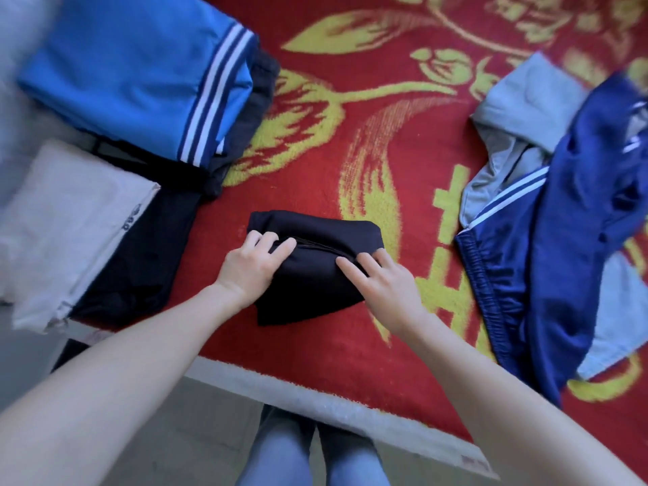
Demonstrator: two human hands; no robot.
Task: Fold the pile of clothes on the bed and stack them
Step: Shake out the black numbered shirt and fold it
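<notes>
Jeans-clad legs (280,461) stand at the bottom of the head view, tight against the pale edge of the bed, with two bare forearms reaching forward over it.

Both hands are on a small, folded black garment (315,285) that lies on the red bedspread (350,163) with its yellow flower pattern, near the front edge and about midway across. The left hand (252,264) grips the garment's left end, fingers curled over the top layer and thumb laid along the fold line. The right hand (382,285) rests on the right end with its fingers fairly straight, pressing the cloth down. The hands are apart, one at each end of the fold.

At the far left, a folded bright blue garment (133,71) with white and navy stripes sits on top of darker folded pieces (261,85). Just in front of that stack, a folded cream garment (70,219) lies over a black garment (147,261).

On the right, well apart from the hands, unfolded clothes lie in a loose heap: a shiny royal blue garment (578,222) with an elastic waistband and white stripes is draped over a pale blue-grey garment (526,100).
</notes>
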